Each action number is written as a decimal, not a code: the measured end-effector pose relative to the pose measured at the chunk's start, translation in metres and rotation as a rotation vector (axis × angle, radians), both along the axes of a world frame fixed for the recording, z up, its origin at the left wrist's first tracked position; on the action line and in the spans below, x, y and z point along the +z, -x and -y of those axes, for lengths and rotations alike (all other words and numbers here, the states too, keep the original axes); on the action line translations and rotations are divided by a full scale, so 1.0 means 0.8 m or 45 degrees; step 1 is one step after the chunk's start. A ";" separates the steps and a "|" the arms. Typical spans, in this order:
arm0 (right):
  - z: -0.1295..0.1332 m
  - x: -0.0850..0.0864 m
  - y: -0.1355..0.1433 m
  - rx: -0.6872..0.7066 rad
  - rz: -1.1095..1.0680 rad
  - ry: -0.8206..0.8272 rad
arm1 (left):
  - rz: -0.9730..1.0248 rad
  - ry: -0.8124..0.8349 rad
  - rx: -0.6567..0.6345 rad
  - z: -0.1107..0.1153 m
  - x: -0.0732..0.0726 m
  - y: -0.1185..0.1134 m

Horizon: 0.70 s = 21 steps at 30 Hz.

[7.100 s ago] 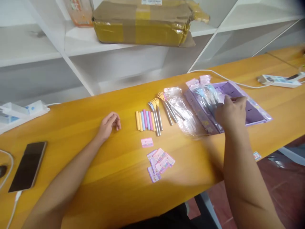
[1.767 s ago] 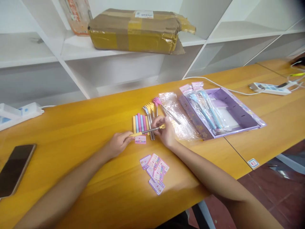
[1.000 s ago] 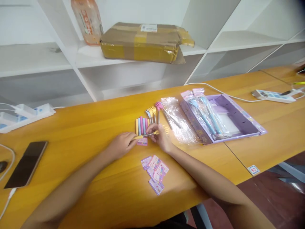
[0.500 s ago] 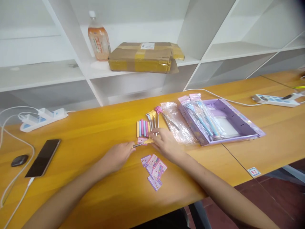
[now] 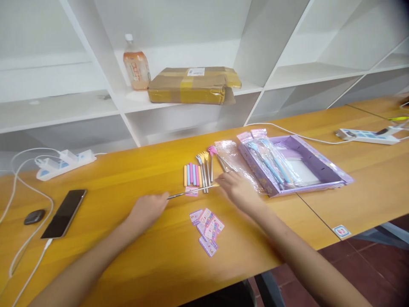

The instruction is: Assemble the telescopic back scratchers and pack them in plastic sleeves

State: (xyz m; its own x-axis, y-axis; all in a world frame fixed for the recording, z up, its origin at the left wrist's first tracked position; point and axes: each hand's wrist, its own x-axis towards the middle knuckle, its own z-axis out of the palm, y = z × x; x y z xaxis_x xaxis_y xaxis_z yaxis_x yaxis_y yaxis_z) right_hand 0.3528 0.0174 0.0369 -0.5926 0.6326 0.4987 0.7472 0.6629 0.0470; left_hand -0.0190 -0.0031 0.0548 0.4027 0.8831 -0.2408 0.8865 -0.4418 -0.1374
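Note:
Between my two hands stretches a telescopic back scratcher (image 5: 188, 192), its thin metal rod drawn out over the table. My left hand (image 5: 150, 209) is closed round one end of it. At the other end, my right hand (image 5: 234, 187) pinches the head, which is mostly hidden by the fingers. Just beyond the rod lie several back scratcher rods with hand-shaped heads (image 5: 205, 158) in blue, yellow and pink. Beside them is a row of coloured handles (image 5: 192, 174). A small printed card (image 5: 191, 192) lies under the rod, and a pile of similar cards (image 5: 209, 228) is nearer to me.
On the right, a purple box (image 5: 322, 160) bears wrapped back scratchers (image 5: 271, 157), with clear plastic wrapping (image 5: 226, 149) beside it. A phone (image 5: 65, 213), a mouse (image 5: 34, 216) and a power strip (image 5: 67, 164) are at left. A cardboard box (image 5: 188, 87) and a bottle (image 5: 136, 70) stand on the shelf.
My hands have moved apart, the left one to the left and the right one to the right. The back scratcher's rod between them has become longer.

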 end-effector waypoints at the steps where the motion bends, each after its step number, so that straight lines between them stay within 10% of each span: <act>1: -0.002 0.004 -0.028 0.000 0.022 -0.001 | 0.002 -0.037 -0.012 -0.001 -0.002 0.023; 9: 0.007 0.016 -0.199 -0.109 0.123 -0.136 | 0.140 -0.240 -0.064 0.007 -0.001 0.163; 21: 0.014 -0.005 -0.240 -0.221 0.114 -0.010 | 0.125 -0.177 0.079 0.001 -0.008 0.167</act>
State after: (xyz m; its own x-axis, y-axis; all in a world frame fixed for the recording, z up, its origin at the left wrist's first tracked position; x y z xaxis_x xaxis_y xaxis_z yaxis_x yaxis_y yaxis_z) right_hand 0.5452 0.0065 0.0328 -0.5174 0.7251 0.4544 0.8427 0.5241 0.1233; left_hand -0.1527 -0.0036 0.0484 0.3616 0.9291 -0.0772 0.9238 -0.3682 -0.1050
